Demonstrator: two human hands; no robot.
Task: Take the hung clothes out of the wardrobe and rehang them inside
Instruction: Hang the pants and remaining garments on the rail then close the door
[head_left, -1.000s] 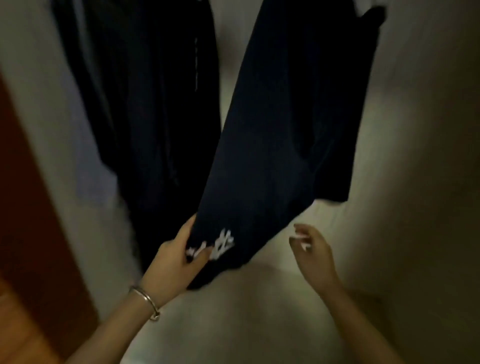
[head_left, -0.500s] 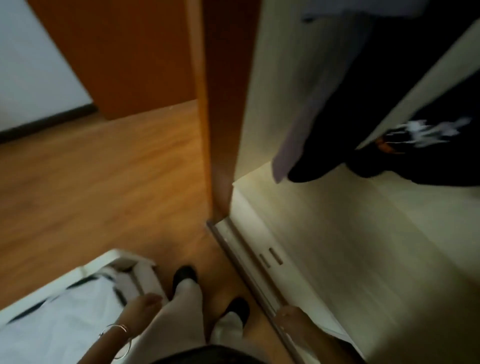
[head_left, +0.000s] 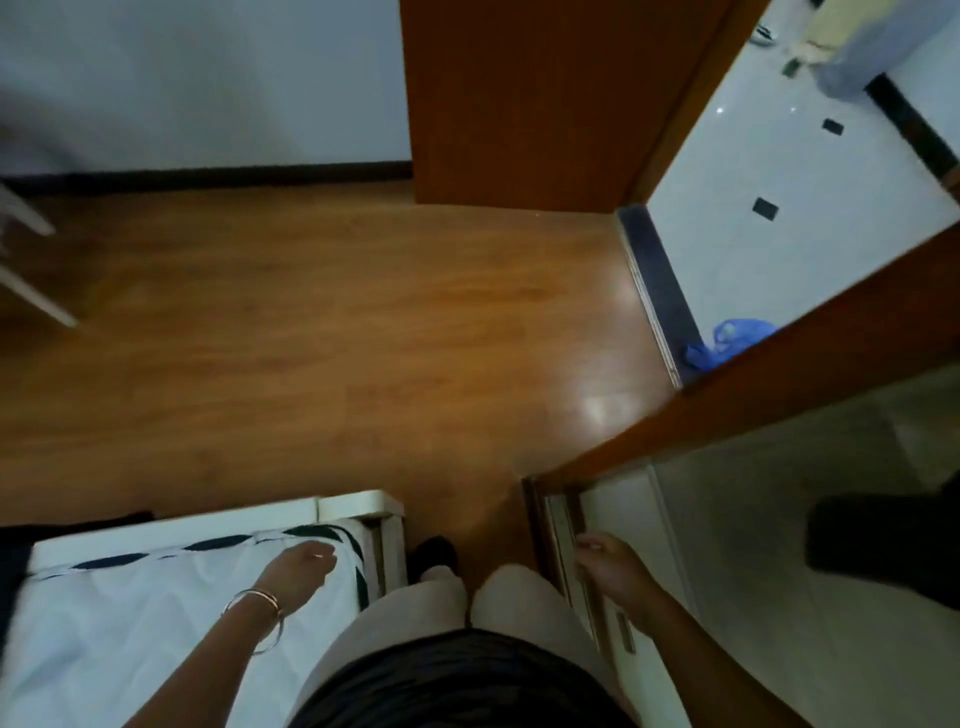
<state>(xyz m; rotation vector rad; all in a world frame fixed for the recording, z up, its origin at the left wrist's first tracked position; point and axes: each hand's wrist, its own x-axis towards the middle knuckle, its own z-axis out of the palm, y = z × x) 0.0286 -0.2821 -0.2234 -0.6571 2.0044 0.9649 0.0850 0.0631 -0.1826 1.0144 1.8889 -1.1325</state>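
- Overall, hard to place in the task: no garment in either hand, none plainly laid out, so likely between items, with much taking out and rehanging left to do.
- Underfoot and ahead, wooden floor (head_left: 322, 322), filling most of the view; beyond it a wooden door (head_left: 524, 98) and a pale tiled room with a blue bag (head_left: 727, 345) by the threshold.
- At right, open wardrobe (head_left: 779, 519), pale inside, framed in brown wood.
- At lower left, bed (head_left: 130, 613) in white sheets with a dark leaf border.
- Deep in the wardrobe, dark hung clothes (head_left: 878, 540), only the lower end visible, well apart from both hands.
- Near the wardrobe's bottom track, right hand (head_left: 610, 569), fingers curled loosely, gripping nothing visible; contact with the track not certain.
- Over the bed corner, left hand (head_left: 298, 571), bangles at the wrist, loosely curled, holding nothing.
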